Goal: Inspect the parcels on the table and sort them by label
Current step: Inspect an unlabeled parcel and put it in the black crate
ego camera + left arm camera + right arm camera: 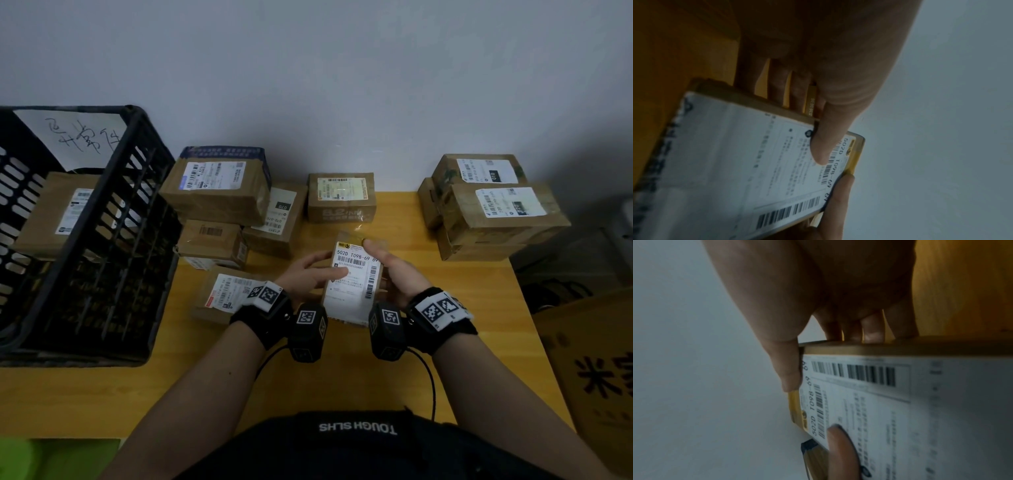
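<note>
Both hands hold a flat brown parcel (354, 279) above the middle of the yellow table (342, 377), its white label with "502D T098-69" facing up. My left hand (311, 274) grips its left edge, thumb lying on the label (760, 162), fingers (777, 84) underneath. My right hand (394, 270) grips the right edge, thumb at the far corner of the same parcel (900, 418), fingers (871, 331) behind it. Other labelled cardboard parcels lie on the table: a heap at the left (219, 192), one at the back centre (340, 197), a stack at the right (493, 205).
A black plastic crate (102, 260) stands at the table's left, holding one parcel (58, 216) and a handwritten paper sign (78, 137). Another parcel (222, 294) lies just left of my left wrist. A large cardboard box (596, 377) stands off the table's right edge. A grey wall lies behind.
</note>
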